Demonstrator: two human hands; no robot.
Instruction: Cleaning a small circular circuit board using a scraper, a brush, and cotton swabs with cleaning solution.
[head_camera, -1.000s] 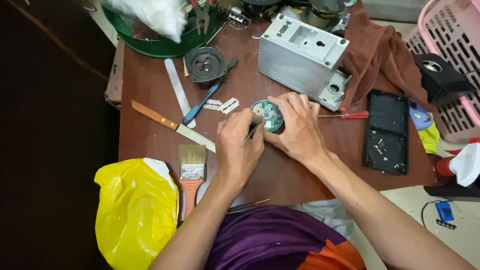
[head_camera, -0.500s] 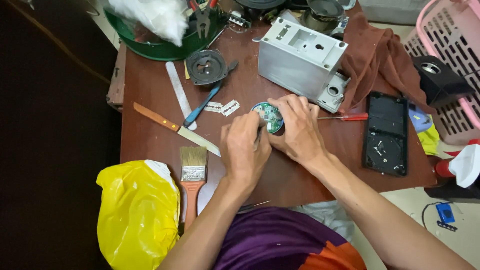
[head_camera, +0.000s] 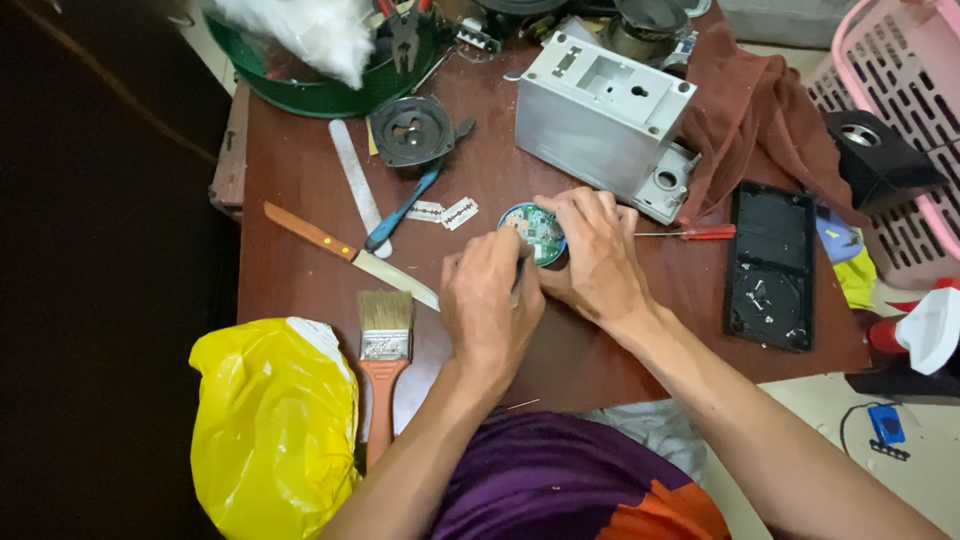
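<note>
Mid-table, on the brown wooden table (head_camera: 300, 190), both hands meet over a small round green circuit board (head_camera: 537, 230) set in a round housing; right hand (head_camera: 598, 262) cups it from the right, fingers curled narrow around the rim, touching it; left hand (head_camera: 487, 300) sits just beside it on the left, fingers bunched tight, tips at the board's edge; whether it pinches a tool I cannot tell, too hidden; grey metal box (head_camera: 605, 120) lies tilted just behind the board, holes in its top face; red-handled screwdriver (head_camera: 690, 232) lies just right of the right hand, near the box corner; black rectangular panel (head_camera: 768, 265) further right, flat; brown cloth (head_camera: 760, 110) draped behind it; two razor blades (head_camera: 445, 212) left of the board, near a blue-handled tool (head_camera: 405, 208) under a black speaker cone (head_camera: 412, 130); knife (head_camera: 345, 255) with orange handle lies diagonal, left of the left hand; paintbrush (head_camera: 385, 340) with orange handle near the front edge, beside a yellow plastic bag (head_camera: 270, 420); green basin (head_camera: 330, 85) at the back left; pink basket (head_camera: 900, 110) off the table, far right.
</note>
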